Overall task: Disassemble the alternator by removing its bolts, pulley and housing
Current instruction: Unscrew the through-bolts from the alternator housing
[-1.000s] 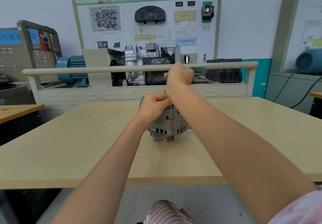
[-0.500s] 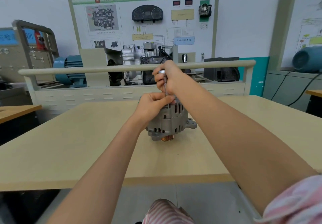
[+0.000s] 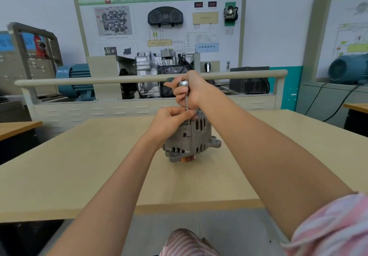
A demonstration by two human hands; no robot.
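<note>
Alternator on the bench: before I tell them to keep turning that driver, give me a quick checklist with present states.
1. Alternator upright, pulley end down on the table: ok.
2. Right hand grips the driver near its metal cap: ok.
3. Left hand pinches the shaft low, at the housing top: ok.
4. Driver shaft near vertical: ok.
5. Tip seated on a bolt head: cannot tell, fingers hide it.
6. Anything bracing the body against twisting: not ok, neither hand holds the housing.
</note>
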